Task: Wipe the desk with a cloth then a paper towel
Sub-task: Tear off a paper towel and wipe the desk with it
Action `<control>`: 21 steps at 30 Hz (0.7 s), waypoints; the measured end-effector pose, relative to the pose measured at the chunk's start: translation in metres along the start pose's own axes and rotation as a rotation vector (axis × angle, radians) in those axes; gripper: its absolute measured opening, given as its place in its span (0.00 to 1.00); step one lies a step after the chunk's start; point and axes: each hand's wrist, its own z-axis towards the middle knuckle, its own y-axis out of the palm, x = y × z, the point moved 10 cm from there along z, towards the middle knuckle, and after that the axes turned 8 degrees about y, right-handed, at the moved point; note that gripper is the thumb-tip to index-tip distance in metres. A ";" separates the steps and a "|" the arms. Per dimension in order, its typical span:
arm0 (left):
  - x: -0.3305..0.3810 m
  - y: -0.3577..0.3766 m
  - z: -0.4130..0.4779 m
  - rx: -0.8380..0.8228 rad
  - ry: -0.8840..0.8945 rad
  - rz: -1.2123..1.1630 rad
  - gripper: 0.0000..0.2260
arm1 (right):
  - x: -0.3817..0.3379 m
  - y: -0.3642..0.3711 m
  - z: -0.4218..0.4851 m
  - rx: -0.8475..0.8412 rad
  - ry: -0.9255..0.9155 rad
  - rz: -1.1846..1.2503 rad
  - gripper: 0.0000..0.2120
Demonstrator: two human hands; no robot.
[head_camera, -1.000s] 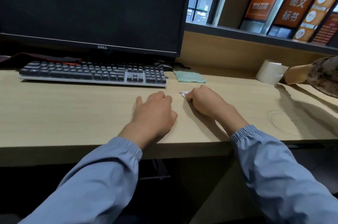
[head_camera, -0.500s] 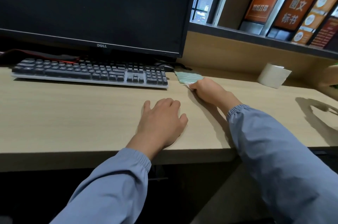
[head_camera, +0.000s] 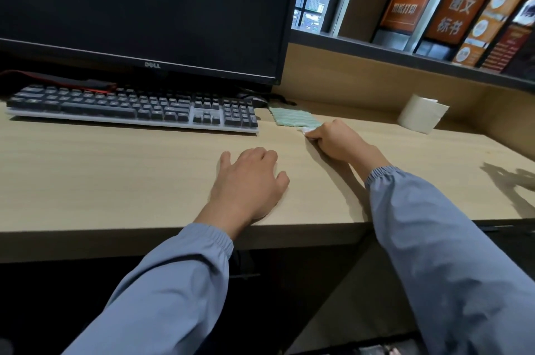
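Observation:
My right hand (head_camera: 337,141) grips a small wad of white paper towel (head_camera: 306,130) and presses it on the light wooden desk (head_camera: 115,169), just in front of the green patterned cloth (head_camera: 292,117). Only a bit of the paper shows past my fingers. The cloth lies flat at the back of the desk, right of the keyboard. My left hand (head_camera: 249,180) rests palm down on the desk near its front edge, holding nothing.
A dark keyboard (head_camera: 130,108) sits under a black monitor (head_camera: 139,7) at the back left. A dark mouse (head_camera: 259,101) sits behind the cloth. A white paper roll (head_camera: 419,114) stands at the back right by the wooden partition. The desk's front edge runs below my wrists.
My right hand has slid the paper towel away from me, from the desk's middle up to the edge of the green cloth. My left hand stays flat. Another person's arm at right left view.

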 end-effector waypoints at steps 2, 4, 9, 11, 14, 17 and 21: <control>0.000 0.000 -0.001 0.002 0.001 0.002 0.21 | -0.002 -0.002 -0.011 -0.001 -0.011 -0.010 0.23; 0.000 0.000 -0.001 0.001 0.000 0.003 0.21 | -0.004 -0.004 -0.026 -0.009 -0.015 -0.012 0.23; 0.001 0.001 -0.002 -0.013 0.003 0.007 0.21 | -0.007 -0.013 -0.071 0.004 -0.054 0.024 0.21; 0.002 0.001 -0.003 -0.019 0.003 0.010 0.21 | -0.010 -0.015 -0.093 0.014 -0.111 0.049 0.19; 0.003 0.002 -0.004 -0.031 0.002 0.002 0.21 | -0.011 -0.021 -0.126 0.027 -0.167 0.129 0.19; 0.004 0.002 -0.005 -0.041 0.005 0.000 0.21 | -0.011 -0.023 -0.159 0.035 -0.188 0.142 0.18; 0.004 0.002 -0.004 -0.045 0.000 0.000 0.20 | -0.012 -0.031 -0.196 0.075 -0.207 0.172 0.17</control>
